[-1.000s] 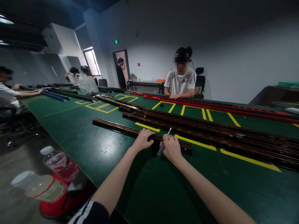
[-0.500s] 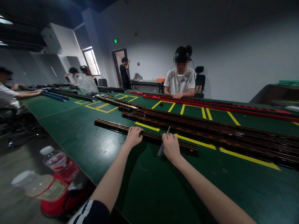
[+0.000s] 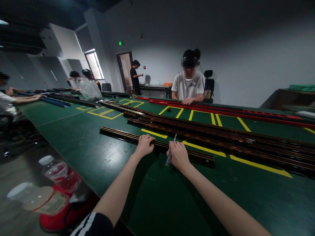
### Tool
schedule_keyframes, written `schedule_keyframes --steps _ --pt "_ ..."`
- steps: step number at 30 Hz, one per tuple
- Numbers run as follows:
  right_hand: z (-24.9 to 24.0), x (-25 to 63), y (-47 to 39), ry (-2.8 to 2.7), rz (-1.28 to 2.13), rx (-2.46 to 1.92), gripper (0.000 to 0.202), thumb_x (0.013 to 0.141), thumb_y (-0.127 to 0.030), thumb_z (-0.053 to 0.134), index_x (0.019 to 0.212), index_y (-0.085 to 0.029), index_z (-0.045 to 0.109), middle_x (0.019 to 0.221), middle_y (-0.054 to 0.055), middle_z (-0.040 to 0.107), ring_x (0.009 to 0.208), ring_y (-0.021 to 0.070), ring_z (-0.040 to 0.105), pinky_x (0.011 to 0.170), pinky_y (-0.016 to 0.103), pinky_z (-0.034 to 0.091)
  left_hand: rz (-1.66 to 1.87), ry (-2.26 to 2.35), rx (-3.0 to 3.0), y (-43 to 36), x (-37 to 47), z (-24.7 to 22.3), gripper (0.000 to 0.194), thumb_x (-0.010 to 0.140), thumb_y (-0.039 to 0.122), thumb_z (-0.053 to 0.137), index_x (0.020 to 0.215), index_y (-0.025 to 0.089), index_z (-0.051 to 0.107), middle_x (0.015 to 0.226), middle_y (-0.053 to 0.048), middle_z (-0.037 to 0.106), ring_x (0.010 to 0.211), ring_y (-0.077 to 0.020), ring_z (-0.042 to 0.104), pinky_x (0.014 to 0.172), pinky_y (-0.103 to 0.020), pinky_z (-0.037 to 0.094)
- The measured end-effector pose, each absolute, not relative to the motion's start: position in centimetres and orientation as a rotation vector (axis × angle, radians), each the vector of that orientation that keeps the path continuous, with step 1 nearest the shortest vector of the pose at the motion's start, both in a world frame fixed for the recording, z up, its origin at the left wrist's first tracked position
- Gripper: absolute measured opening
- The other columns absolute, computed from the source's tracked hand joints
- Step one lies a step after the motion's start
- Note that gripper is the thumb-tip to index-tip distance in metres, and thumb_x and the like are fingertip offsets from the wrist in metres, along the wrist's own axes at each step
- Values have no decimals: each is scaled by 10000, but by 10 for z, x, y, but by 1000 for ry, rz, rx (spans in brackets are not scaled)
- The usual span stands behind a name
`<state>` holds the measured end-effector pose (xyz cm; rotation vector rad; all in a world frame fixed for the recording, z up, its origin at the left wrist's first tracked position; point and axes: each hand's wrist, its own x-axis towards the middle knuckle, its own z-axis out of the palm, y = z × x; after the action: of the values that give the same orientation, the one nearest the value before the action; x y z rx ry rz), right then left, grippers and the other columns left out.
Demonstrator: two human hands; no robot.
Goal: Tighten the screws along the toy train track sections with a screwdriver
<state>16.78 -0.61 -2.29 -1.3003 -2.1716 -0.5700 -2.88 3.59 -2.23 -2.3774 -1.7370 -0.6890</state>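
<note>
A dark, brass-edged metal profile bar (image 3: 118, 133) lies on the green table in front of me. My left hand (image 3: 145, 145) is closed over its middle, fingers curled across the far edge. In my right hand (image 3: 179, 154) is a slim tool (image 3: 168, 160) with a bluish handle and a pale, narrow tip that points away from me. That hand is closed around the tool and rests at the near side of the bar, right of my left hand. The exact kind of tool cannot be made out. Part of the bar is hidden behind both hands.
Several similar dark bars (image 3: 221, 139) lie bundled just beyond. Yellow tape lines (image 3: 204, 148) mark the green table (image 3: 157, 196). A co-worker (image 3: 188, 83) sits opposite, behind long red bars (image 3: 261, 117). Bottles (image 3: 57, 172) stand low at the left, below the table edge.
The bar has shifted slightly to the right, and my left hand has moved the same way. My right hand keeps the tool beside the bar. A distant standing person has lowered an arm.
</note>
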Motion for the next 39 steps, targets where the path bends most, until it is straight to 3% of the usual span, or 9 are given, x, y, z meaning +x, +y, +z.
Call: schedule_keyframes --steps 12,20,29,39 --pt "-19 165 -9 -2233 -575 -1407 102 859 -229 539 901 -136 532 830 102 655 791 237 563 716 327 323 -683 -1696 -2505 28 -13 -16 404 729 101 470 1072 198 659 1031 -55 647 1015 -238 532 953 -391 380" --pt "-17 164 -11 -2249 -516 -1446 84 869 -198 550 922 -132 542 865 111 670 819 234 571 721 320 325 -622 -1726 -2446 36 -39 -19 524 687 -4 415 1108 216 634 1133 -63 651 1148 -230 527 1098 -467 216" --pt "-16 165 -10 -2274 -473 -1467 77 877 -211 541 895 -136 542 856 110 669 816 234 565 726 327 313 -580 -1830 -2314 42 -49 -24 511 690 -32 401 1077 196 644 1040 -89 644 1055 -260 526 989 -414 345" --pt "-17 168 -10 -2251 -572 -1395 194 916 -303 475 888 -125 546 791 114 642 750 238 554 716 331 307 -628 -1830 -2350 34 -35 -21 515 714 -24 403 1080 234 656 1008 -68 628 991 -269 471 934 -422 349"
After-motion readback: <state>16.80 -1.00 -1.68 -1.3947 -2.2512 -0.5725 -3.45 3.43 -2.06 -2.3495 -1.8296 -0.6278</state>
